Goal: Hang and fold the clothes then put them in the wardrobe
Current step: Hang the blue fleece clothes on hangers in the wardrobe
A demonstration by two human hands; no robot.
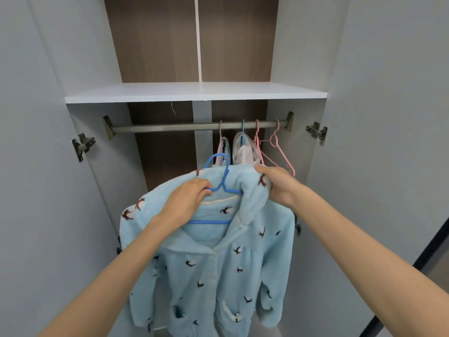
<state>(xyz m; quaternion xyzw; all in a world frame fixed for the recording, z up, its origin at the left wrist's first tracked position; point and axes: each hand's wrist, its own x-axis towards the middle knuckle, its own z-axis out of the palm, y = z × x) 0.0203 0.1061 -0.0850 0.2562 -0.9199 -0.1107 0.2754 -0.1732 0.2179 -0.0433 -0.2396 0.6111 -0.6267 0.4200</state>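
A fluffy light-blue jacket (218, 263) with small bird prints hangs on a blue hanger (220, 181) in front of the open wardrobe. My left hand (187, 203) grips the hanger's left shoulder inside the collar. My right hand (277, 184) pinches the jacket's right shoulder fabric. The hanger's hook sits below the metal rail (158, 127), not touching it.
On the rail's right part hang two garments (243, 152) on hangers and two bare pink hangers (277, 147). A white shelf (194, 93) spans above the rail. Both wardrobe doors (29, 166) stand open at the sides. The rail's left half carries nothing.
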